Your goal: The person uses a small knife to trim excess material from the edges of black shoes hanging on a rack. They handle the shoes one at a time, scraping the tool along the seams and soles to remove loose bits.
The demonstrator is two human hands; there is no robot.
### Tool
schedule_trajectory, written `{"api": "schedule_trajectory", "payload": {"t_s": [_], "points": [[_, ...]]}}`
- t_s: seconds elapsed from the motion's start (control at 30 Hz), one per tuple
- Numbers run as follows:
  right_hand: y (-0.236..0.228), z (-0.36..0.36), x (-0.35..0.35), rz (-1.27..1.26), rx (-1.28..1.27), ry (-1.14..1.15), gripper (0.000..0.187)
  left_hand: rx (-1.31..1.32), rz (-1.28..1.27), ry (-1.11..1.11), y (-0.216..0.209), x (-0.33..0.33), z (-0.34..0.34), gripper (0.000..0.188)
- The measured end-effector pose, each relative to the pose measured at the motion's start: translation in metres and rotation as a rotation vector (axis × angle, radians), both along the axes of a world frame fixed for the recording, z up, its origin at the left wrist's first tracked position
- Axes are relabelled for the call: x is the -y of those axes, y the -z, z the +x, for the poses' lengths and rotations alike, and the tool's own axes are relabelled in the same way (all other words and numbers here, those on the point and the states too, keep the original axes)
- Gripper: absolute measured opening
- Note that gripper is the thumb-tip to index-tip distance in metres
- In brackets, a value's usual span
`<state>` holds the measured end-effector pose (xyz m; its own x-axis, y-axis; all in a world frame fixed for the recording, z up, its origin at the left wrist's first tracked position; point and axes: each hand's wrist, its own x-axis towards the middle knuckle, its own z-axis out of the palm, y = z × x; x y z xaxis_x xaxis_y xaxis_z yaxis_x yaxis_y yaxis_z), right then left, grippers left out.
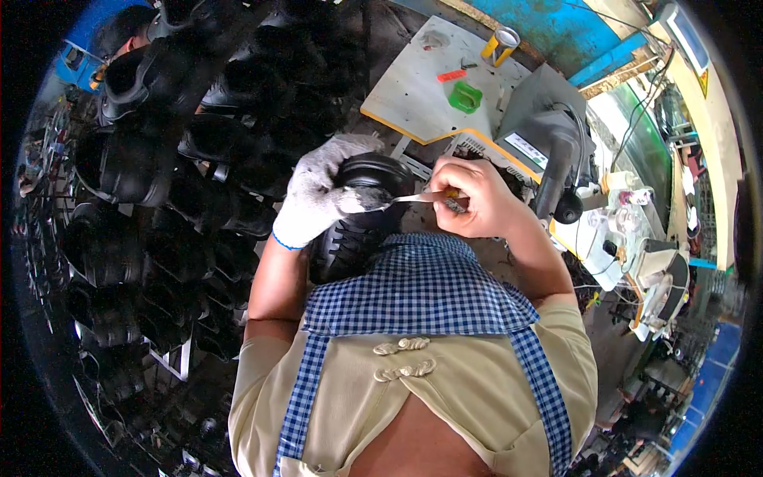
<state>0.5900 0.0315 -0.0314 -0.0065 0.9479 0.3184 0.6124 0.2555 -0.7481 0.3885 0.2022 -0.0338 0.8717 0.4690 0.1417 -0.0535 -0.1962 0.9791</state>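
My left hand (pixel 318 187), in a white work glove with dark smudges and a blue cuff edge, is closed around a black lace-up shoe (pixel 369 171). The shoe is held in front of my chest, its laces toward the lower left. The gloved thumb presses across it. In my bare right hand (pixel 479 195), the fingers pinch a slim hand tool (pixel 421 197) with a narrow pale front part. Its tip meets the shoe beside my left thumb. Some yellow and a dark, rough part show between my right fingers; the tool's exact kind cannot be made out.
Racks of black shoes (pixel 119 175) fill the left side. Ahead stands a white worktable (pixel 413 79) with a green piece (pixel 465 97), a red piece (pixel 452 75) and a yellow-and-white can (pixel 501 46). A grey machine (pixel 544 111) with a dark pipe is beside my right hand. Part of another person (pixel 131 44) shows at far left.
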Motion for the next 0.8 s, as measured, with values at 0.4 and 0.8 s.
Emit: {"api": "schedule_trajectory", "payload": {"t_s": [0.4,0.8], "points": [[0.116,-0.009,0.065,-0.192,-0.06,0.509,0.091,0.568,-0.877,-0.623,0.038,-0.044,0.015,0.074],[0.056,0.002,0.054,-0.147,-0.812,0.556,0.073,0.429,-0.829,-0.43,0.07,-0.046,0.024,0.049]]}}
